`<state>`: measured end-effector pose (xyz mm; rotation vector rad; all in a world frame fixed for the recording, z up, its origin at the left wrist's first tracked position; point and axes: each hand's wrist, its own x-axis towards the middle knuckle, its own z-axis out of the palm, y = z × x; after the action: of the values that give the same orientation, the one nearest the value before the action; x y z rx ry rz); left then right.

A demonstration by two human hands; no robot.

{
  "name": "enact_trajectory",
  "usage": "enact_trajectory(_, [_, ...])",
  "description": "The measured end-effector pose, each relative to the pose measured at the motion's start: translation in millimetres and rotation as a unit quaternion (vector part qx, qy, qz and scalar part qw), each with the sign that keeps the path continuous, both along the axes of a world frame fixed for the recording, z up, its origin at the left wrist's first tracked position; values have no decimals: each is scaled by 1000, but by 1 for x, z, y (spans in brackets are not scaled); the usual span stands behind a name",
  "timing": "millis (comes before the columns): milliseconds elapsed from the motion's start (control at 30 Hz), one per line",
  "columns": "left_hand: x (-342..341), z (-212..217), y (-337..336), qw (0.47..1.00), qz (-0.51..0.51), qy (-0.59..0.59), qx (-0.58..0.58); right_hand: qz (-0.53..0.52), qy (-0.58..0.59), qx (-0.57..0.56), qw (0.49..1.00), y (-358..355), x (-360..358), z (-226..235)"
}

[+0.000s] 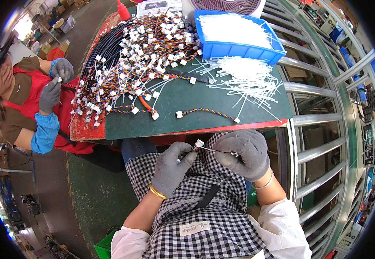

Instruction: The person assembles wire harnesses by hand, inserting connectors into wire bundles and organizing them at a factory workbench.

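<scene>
Both my hands wear grey gloves and meet over my lap below the table edge. My left hand (171, 167) pinches a small wire harness with a white connector (199, 143) at its tip. My right hand (244, 153) is closed on a thin white cable tie (207, 149) that runs to the connector. On the green table top (196, 97) above lies one loose multicoloured harness (207, 112) with white plugs at both ends.
A big heap of multicoloured wire harnesses (135, 56) covers the table's left and back. A blue tray (239, 47) of white cable ties stands at back right, with loose ties (248, 80) spread before it. Another person's gloved hands (56, 82) work at the left. Metal rails (321, 121) run along the right.
</scene>
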<state>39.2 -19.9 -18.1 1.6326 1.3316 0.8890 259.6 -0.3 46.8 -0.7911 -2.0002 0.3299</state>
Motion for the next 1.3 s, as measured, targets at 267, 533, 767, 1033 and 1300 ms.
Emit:
enact_trajectory(267, [0,0,-1,1000,-14,4,-14,4,-34,27,999,0,-4,3])
enact_trajectory(533, [0,2,0,999,-20,3,-33,16,-30,-11,999,3,-2,3])
enact_trajectory(767, [-5,2,1,998,-43,37,14,39,-2,-210,977,24,-5,15])
enact_trajectory(1033, [-4,7,-1,998,-52,29,1,30,12,-209,977,42,-24,9])
enact_trajectory(1300, [-4,2,-3,998,-38,-4,45,34,-14,-186,982,42,-35,-6])
